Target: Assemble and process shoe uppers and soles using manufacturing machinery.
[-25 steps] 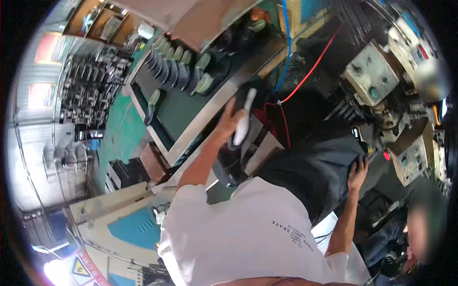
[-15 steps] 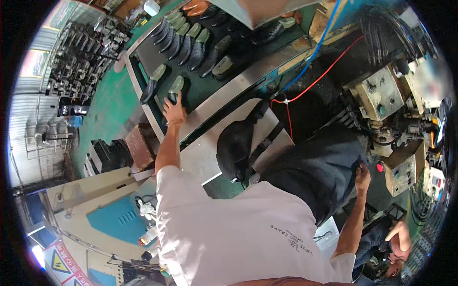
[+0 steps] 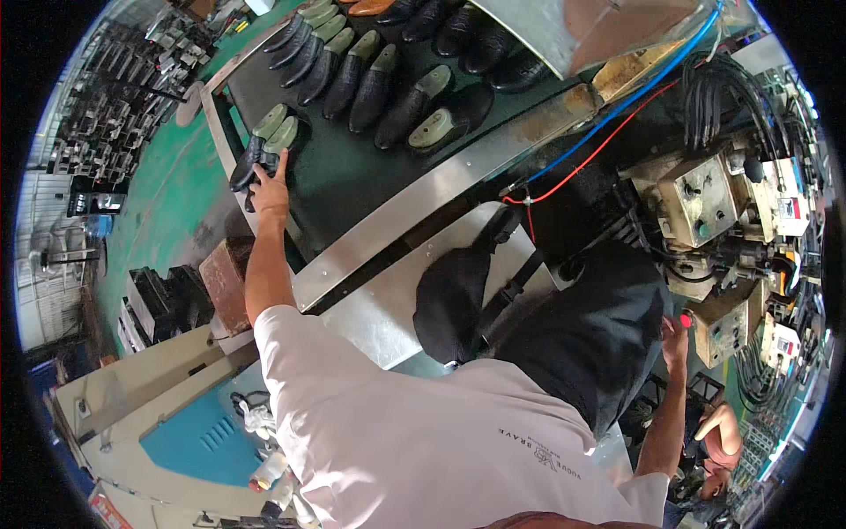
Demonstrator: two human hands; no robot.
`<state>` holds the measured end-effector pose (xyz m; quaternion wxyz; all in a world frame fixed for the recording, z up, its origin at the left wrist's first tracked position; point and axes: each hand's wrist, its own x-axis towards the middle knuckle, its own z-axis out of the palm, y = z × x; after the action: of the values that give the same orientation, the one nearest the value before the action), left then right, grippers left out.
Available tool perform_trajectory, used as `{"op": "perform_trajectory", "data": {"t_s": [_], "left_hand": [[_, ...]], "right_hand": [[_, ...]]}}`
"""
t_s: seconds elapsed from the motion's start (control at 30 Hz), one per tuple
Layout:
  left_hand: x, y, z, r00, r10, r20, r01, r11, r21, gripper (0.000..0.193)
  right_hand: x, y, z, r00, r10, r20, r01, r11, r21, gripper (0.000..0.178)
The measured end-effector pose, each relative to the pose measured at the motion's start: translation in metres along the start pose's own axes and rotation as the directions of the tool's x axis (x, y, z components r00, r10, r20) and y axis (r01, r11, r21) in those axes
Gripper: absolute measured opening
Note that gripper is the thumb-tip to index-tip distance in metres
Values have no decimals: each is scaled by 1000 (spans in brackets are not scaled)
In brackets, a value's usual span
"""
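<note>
Across the dark table (image 3: 339, 207), edged by a metal rim (image 3: 441, 189), black shoes (image 3: 361, 84) are laid in rows, several fitted with green lasts. Near the left end, a pair (image 3: 279, 137) is set side by side. At the far edge, something brown (image 3: 368, 7), perhaps a shoe, is partly cut off.

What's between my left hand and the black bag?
The head view shows dark tabletop, metal rim, dark gap and silver panel between your left hand and the black bag.

Black strapped bag (image 3: 451, 295), vented blue panel (image 3: 189, 445), coiled cables (image 3: 712, 108)
</note>
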<state>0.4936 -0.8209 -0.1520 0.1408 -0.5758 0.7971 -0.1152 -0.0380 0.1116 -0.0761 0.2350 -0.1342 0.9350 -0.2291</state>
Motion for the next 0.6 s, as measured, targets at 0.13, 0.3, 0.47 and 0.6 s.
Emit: {"op": "perform_trajectory", "data": {"t_s": [0.13,0.3,0.47,0.6], "left_hand": [[44,-11,-17,997,69,-39,-66,996,60,99],[65,-11,4,999,30,21,-30,999,10,96],[79,14,-5,995,89,37,-91,993,73,99],[155,-47,-67,994,110,2,-104,927,359,104]], "right_hand": [[-24,-2,-3,996,70,-49,-74,994,-83,33],[-43,68,-58,990,140,31,-144,975,168,39],[-154,83,-43,838,540,-73,-451,762,465,41],[-245,156,79,777,629,-14,-466,590,660,30]]}}
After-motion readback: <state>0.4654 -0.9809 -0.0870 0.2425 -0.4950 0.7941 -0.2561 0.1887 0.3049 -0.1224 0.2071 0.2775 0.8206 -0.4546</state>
